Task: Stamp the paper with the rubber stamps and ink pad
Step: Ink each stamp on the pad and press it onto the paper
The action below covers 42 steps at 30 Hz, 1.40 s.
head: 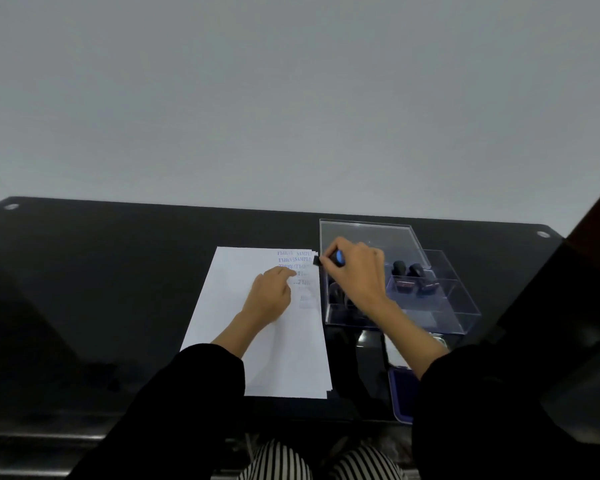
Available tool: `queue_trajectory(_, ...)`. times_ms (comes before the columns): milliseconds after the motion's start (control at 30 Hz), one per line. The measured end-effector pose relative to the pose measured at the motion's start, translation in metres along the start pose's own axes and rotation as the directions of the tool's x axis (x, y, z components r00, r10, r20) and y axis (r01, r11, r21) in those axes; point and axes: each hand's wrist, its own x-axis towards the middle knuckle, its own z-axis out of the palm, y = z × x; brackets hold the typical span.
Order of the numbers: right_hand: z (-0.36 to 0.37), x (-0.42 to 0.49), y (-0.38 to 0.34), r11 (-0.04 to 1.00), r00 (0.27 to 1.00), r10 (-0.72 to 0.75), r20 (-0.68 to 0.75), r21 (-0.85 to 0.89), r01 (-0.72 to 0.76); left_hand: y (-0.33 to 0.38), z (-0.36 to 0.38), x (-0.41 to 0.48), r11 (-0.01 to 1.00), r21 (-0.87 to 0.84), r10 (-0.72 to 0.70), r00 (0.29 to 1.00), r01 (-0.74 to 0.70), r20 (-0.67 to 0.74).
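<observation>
A white sheet of paper [229, 306] lies on the black table, with several blue "SAMPLE" prints near its far right corner. My left hand [271, 294] rests flat on the sheet, its index finger stretched toward the prints. My right hand [357, 268] grips a rubber stamp [336, 258] with a blue-topped black handle, held sideways at the paper's right edge, over the clear box. The blue ink pad [400, 393] sits near the table's front edge, partly hidden by my right sleeve.
A clear plastic box [371, 230] stands right of the paper; a second clear compartment [444, 299] beside it holds two black-handled stamps [407, 277]. The black table [101, 271] ends at a pale wall. Striped trousers show below the front edge.
</observation>
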Motion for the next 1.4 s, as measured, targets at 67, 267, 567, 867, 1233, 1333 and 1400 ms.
queue_trajectory(67, -0.013, 0.011, 0.007, 0.997, 0.998, 0.065, 0.014, 0.034, -0.065, 0.008, -0.002, 0.003, 0.999, -0.024, 0.026, 1.0, -0.026, -0.001)
queue_trajectory(267, -0.029, 0.035, 0.032, 0.978, 0.969, 0.203, 0.143, 0.011, -0.207, 0.036, -0.007, 0.017, 0.992, -0.069, 0.112, 0.994, -0.11, 0.018)
queue_trajectory(567, -0.017, 0.049, 0.048, 0.939, 0.911, 0.343, 0.229, -0.105, -0.327, 0.062, 0.008, 0.034, 0.987, 0.003, 0.16, 0.978, -0.162, 0.131)
queue_trajectory(867, -0.017, 0.036, 0.06, 0.93, 0.898, 0.367, 0.242, -0.071, -0.36, 0.064, 0.02, 0.035, 0.975, 0.113, 0.17, 0.967, -0.193, 0.19)
queue_trajectory(1233, -0.082, -0.039, 0.074, 0.919, 0.906, 0.388, 0.167, -0.002, -0.394, 0.108, 0.024, -0.032, 0.922, 0.053, 0.361, 0.902, -0.383, 0.238)
queue_trajectory(1333, -0.088, -0.072, 0.077, 0.915, 0.896, 0.399, 0.197, -0.026, -0.402, 0.114, 0.034, -0.067, 0.891, 0.108, 0.401, 0.877, -0.44, 0.267)
queue_trajectory(1400, -0.09, -0.094, 0.078, 0.914, 0.885, 0.405, 0.231, -0.067, -0.4, 0.116, 0.041, -0.088, 0.852, 0.19, 0.438, 0.863, -0.488, 0.253)
